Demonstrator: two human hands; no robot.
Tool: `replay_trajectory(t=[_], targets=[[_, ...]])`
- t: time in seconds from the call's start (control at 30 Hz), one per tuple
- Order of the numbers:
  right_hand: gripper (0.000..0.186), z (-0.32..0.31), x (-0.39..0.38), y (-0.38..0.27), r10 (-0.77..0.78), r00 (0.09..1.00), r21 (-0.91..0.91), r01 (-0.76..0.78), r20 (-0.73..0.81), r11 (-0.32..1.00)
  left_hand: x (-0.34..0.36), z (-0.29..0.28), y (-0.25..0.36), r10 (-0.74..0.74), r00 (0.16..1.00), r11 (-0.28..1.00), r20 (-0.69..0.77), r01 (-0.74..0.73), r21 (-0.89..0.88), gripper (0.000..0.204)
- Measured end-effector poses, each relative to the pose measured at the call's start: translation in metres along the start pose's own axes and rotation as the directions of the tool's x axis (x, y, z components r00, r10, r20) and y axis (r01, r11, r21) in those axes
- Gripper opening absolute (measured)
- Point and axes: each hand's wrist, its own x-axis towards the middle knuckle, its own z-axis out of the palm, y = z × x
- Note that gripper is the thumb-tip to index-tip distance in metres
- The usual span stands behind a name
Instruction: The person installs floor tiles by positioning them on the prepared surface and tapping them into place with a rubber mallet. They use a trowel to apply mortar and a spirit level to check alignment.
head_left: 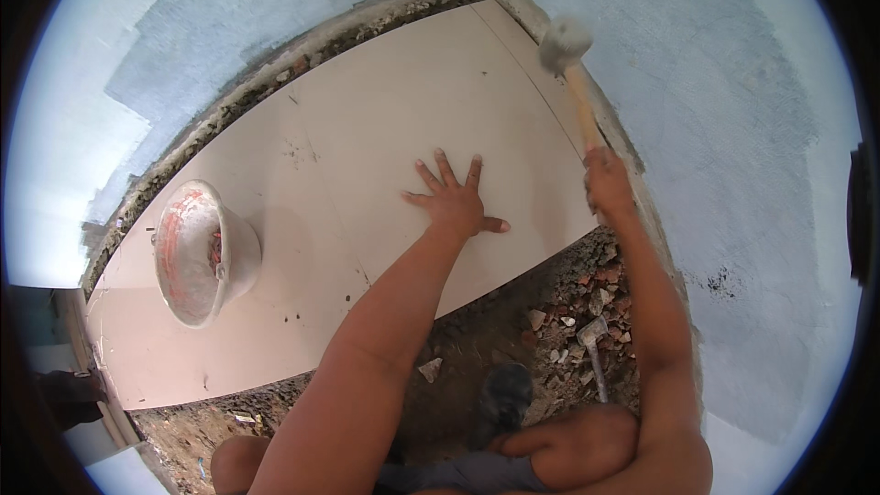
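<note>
My left hand lies flat with its fingers spread on a large cream floor tile. The fingers of my right hand are wrapped round the wooden handle of a mallet. Its grey head, slightly blurred, is over the tile's right side near the wall; whether it touches the tile I cannot tell. A thin joint line runs along that side, next to a narrow strip of tile.
A whitish bucket with reddish stains stands on the tiles at left. Broken rubble and a small trowel-like tool lie in front of the tile edge, near my dark boot. Light-blue walls meet in the far corner.
</note>
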Motion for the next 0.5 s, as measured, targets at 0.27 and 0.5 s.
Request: replay_trajectory(t=[0.27, 0.5], targets=[[0.044, -0.006, -0.019, 0.111, -0.459, 0.855, -0.331, 0.372, -0.242, 0.867, 0.001, 0.007, 0.019, 0.057, 0.998, 0.998, 0.002, -0.057, 0.010, 0.135], [0.055, -0.028, -0.049, 0.013, -0.127, 0.989, 0.061, 0.132, -0.077, 0.989, 0.000, 0.003, 0.002, 0.000, 1.000, 1.000, -0.030, 0.001, 0.006, 0.133]])
